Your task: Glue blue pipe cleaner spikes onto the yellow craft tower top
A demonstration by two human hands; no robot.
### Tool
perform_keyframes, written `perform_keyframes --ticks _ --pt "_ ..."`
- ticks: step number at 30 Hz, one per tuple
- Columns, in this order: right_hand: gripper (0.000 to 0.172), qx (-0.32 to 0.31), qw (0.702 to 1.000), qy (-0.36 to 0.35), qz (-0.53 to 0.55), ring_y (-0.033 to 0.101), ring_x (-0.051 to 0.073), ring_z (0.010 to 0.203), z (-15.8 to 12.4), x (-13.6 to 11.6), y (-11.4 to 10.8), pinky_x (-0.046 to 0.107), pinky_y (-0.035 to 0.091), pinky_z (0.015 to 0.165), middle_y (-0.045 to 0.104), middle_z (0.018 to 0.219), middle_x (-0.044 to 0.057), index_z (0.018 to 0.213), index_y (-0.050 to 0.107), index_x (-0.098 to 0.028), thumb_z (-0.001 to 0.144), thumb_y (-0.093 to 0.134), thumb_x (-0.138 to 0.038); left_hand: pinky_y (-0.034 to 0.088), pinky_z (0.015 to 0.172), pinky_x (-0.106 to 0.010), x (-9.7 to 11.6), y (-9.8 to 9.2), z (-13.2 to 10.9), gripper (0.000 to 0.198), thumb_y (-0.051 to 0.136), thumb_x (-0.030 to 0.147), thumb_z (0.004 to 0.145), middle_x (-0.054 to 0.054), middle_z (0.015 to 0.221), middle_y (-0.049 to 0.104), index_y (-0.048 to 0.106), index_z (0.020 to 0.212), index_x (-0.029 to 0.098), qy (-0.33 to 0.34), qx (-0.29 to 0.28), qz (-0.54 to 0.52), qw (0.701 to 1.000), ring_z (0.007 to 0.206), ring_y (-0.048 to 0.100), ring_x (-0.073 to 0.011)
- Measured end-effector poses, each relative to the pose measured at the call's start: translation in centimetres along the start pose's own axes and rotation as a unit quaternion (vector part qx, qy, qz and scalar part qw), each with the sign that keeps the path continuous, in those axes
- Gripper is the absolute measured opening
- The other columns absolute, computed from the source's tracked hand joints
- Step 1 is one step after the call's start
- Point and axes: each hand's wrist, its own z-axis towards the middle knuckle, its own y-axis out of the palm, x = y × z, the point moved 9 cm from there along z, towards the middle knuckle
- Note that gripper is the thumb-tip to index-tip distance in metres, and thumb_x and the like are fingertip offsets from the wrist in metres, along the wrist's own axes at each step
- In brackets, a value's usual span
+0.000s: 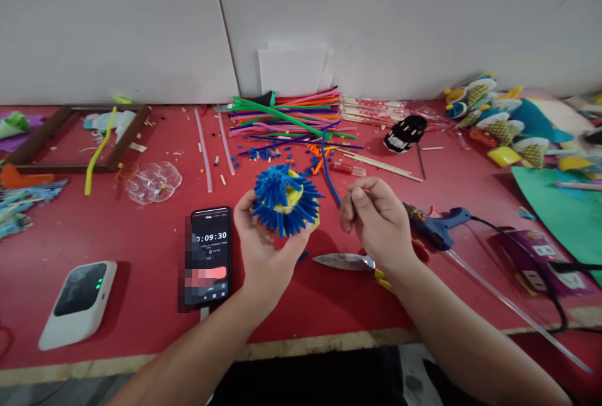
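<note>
My left hand [266, 252] is closed around a craft piece [286, 199] with spiky blue fuzzy pieces around a yellow core. It is held up above the table, and my fingers hide its lower side. To its right, my right hand [376, 218] is pinched, thumb against forefinger, with a small dark-blue bit showing at the tips. A blue pipe cleaner [330, 174] runs up and away from these fingers; the curled fingers hide its near end. Below and between the hands lie scissors [345, 261] with yellow handles, partly covered by my right wrist.
Colourful pipe cleaners [286, 118] are piled at the back. A phone [211, 258] and a white device [79, 302] lie left. A glue gun [437, 228] with its cord and a purple power strip [540, 261] are right. Stuffed craft figures [498, 120] crowd the far right.
</note>
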Motion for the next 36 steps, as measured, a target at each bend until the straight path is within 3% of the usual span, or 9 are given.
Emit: perform_keyframes --ticks 5,11,14,21,25,30,33,36 --pt "0.034 0.005 1.000 -0.012 0.023 0.037 0.007 0.043 -0.1 -0.2 0.1 0.020 0.035 0.043 0.044 0.052 -0.012 0.085 0.053 -0.026 0.091 0.076 -0.051 0.065 0.089 -0.034 0.1 -0.1 0.0 0.072 0.093 0.024 0.068 -0.002 0.122 0.063 0.048 0.125 0.032 -0.004 -0.008 0.016 1.000 0.103 0.074 -0.0192" --pt "0.033 0.017 0.998 -0.030 0.061 0.045 0.009 0.045 0.4 -1.6 -0.2 0.021 0.040 0.044 0.052 0.055 -0.011 0.091 0.053 -0.029 0.090 0.077 -0.051 0.065 0.089 -0.035 0.0 0.1 0.0 0.073 0.094 0.026 0.070 -0.002 0.125 0.064 0.047 0.126 0.034 -0.009 -0.021 0.004 1.000 0.106 0.074 -0.0204" --pt "0.033 0.025 0.996 -0.037 0.074 0.044 0.009 0.044 0.7 -2.2 -0.6 0.021 0.040 0.045 0.049 0.052 -0.013 0.094 0.053 -0.030 0.089 0.079 -0.051 0.065 0.090 -0.037 -0.2 0.1 -0.1 0.072 0.094 0.029 0.071 -0.003 0.125 0.063 0.048 0.126 0.033 -0.016 -0.020 -0.004 1.000 0.106 0.074 -0.0209" --pt "0.038 0.034 0.998 -0.024 0.055 0.032 0.007 0.042 1.0 -0.6 -0.9 0.020 0.035 0.044 0.034 0.051 -0.014 0.084 0.050 -0.028 0.089 0.078 -0.052 0.065 0.081 -0.031 0.2 0.0 0.1 0.069 0.089 0.020 0.071 -0.001 0.116 0.066 0.049 0.125 0.033 0.003 -0.016 0.002 1.000 0.095 0.075 -0.0170" --pt "0.036 0.034 0.997 -0.034 0.057 0.039 0.008 0.043 1.2 -0.8 -0.6 0.021 0.039 0.043 0.040 0.052 -0.013 0.086 0.052 -0.028 0.089 0.077 -0.054 0.065 0.085 -0.033 0.2 -0.2 0.4 0.068 0.091 0.023 0.071 -0.002 0.118 0.067 0.050 0.124 0.032 -0.007 -0.012 0.003 1.000 0.100 0.075 -0.0185" --pt "0.030 -0.021 0.997 -0.061 0.035 0.059 0.010 0.047 1.0 -6.1 0.7 0.022 0.049 0.043 0.066 0.060 -0.008 0.091 0.058 -0.027 0.091 0.078 -0.048 0.067 0.084 -0.035 1.6 -0.3 1.2 0.064 0.093 0.032 0.071 -0.003 0.114 0.073 0.052 0.119 0.030 -0.071 -0.045 -0.038 0.996 0.098 0.078 -0.0212" --pt "0.025 -0.085 0.993 -0.077 -0.040 0.070 0.015 0.053 1.0 -10.5 2.4 0.026 0.058 0.047 0.077 0.071 -0.002 0.091 0.062 -0.025 0.093 0.076 -0.046 0.069 0.084 -0.038 3.9 0.5 2.6 0.061 0.094 0.028 0.070 -0.005 0.112 0.077 0.055 0.116 0.029 -0.109 -0.132 -0.042 0.984 0.097 0.081 -0.0239" --pt "0.017 -0.086 0.983 -0.147 -0.061 0.074 0.016 0.057 1.5 -14.9 3.3 0.027 0.061 0.049 0.076 0.071 -0.002 0.095 0.065 -0.026 0.095 0.075 -0.040 0.070 0.079 -0.039 6.6 1.5 4.9 0.060 0.093 0.021 0.068 -0.007 0.110 0.079 0.058 0.117 0.029 -0.085 -0.237 0.010 0.968 0.094 0.082 -0.0260"
